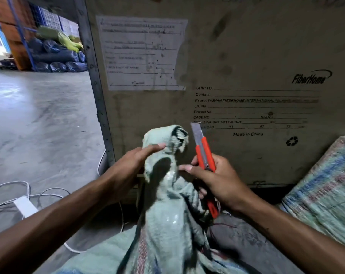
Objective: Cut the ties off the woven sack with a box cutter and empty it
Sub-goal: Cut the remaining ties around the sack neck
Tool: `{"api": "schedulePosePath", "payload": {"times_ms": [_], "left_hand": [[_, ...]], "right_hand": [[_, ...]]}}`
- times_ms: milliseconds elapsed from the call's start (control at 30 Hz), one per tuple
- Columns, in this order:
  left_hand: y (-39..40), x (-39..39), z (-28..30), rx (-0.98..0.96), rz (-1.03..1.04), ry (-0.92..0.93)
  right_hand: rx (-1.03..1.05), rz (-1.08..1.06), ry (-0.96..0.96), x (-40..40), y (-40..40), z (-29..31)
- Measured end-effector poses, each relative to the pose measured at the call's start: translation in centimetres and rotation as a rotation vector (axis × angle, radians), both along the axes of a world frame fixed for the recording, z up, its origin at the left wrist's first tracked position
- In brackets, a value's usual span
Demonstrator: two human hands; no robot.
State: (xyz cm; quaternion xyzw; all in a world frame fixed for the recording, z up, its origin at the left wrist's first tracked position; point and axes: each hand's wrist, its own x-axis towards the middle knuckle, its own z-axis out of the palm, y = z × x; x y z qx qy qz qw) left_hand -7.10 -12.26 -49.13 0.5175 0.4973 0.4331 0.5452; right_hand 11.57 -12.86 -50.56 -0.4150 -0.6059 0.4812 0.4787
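Sacking, pale green and woven, rises in a twisted neck at the middle of the head view: the woven sack (167, 194) stands between the person's forearms, its bunched top reaching up in front of a big printed crate (246, 56). The left hand (132, 165) wraps around the neck from the left, thumb laid across the cloth, fingers clasping it. The right hand (217, 178) is clenched around an orange box cutter (204, 157), blade out and pointing up, just beside the sack's top; its thumb presses the neck. Any ties are too blurred to make out. A second striped sack (325, 186) leans at right. White cables (29, 194) trail on the concrete floor (39, 115) at left.
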Motion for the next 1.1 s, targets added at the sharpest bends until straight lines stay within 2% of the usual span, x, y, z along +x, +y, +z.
{"api": "schedulePosePath", "payload": {"times_ms": [67,167,233,400,533,600,700,767,933,1100], "left_hand": [[-0.2,0.3,-0.5,0.057,0.018,0.002],[-0.3,0.1,-1.4,0.038,0.174,-0.140],[-0.1,-0.3,-1.4,-0.032,0.199,-0.268],[0.9,-1.4,-2.0,-0.063,0.391,-0.152],[1.2,-2.1,-3.0,-0.025,0.361,-0.191],[1.0,-2.1,-3.0,0.011,0.296,-0.229],[0.8,-1.5,-2.8,0.058,0.267,-0.262],[0.6,-1.0,-2.9,0.099,0.278,-0.259],[0.4,-0.1,-3.0,0.138,0.334,-0.221],[0.2,0.4,-2.8,0.172,0.360,-0.172]], "right_hand": [[-0.045,0.086,0.028,-0.7,-0.6,0.1],[0.139,-0.067,-0.230,-0.7,-0.5,0.2],[0.154,-0.119,-0.309,0.0,-0.5,-0.2],[-0.128,0.060,-0.138,-1.6,-3.9,-3.4],[-0.151,0.174,-0.112,-2.5,-4.8,-2.0],[-0.096,0.145,-0.197,-1.8,-3.8,-0.2],[0.082,0.071,-0.523,-0.6,-2.2,1.6],[0.122,0.099,-0.673,-0.2,-1.9,1.7],[0.161,0.111,-0.834,-0.9,-2.8,0.8],[0.173,0.046,-0.830,-1.1,-2.6,0.6]]}}
